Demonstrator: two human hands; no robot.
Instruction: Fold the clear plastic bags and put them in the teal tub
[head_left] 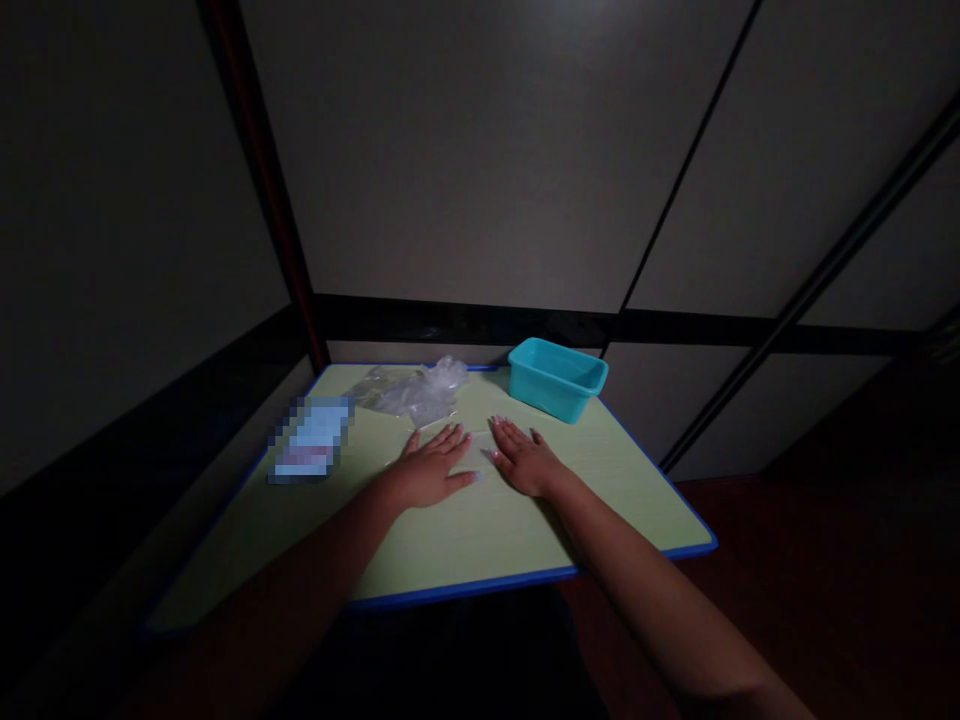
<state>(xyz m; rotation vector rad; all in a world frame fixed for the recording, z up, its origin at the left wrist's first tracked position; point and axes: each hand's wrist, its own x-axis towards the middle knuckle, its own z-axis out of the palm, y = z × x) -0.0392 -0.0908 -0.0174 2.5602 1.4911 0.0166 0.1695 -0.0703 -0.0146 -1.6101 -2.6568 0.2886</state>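
Observation:
My left hand (pixel 433 472) rests palm down on the small table (pixel 465 545), its fingers spread. To the right of it my right hand (pixel 527 462) also lies flat, fingers stretched toward the table's far side. Faint, shiny edges show around the fingertips, perhaps of a thin clear sheet or bag under the hands; I cannot make it out for certain. Just beyond the left fingers lies a crumpled clear plastic bag (pixel 431 390). Past the right hand stands a turquoise plastic basin (pixel 544 389), with no contents visible from here.
A blurred-out, light blue flat item (pixel 311 440) lies at the table's left edge. The pale tabletop has a blue rim (pixel 465 590). Large dark panels (pixel 465 150) rise close behind the table, and another wall stands at the left. Lighting is dim.

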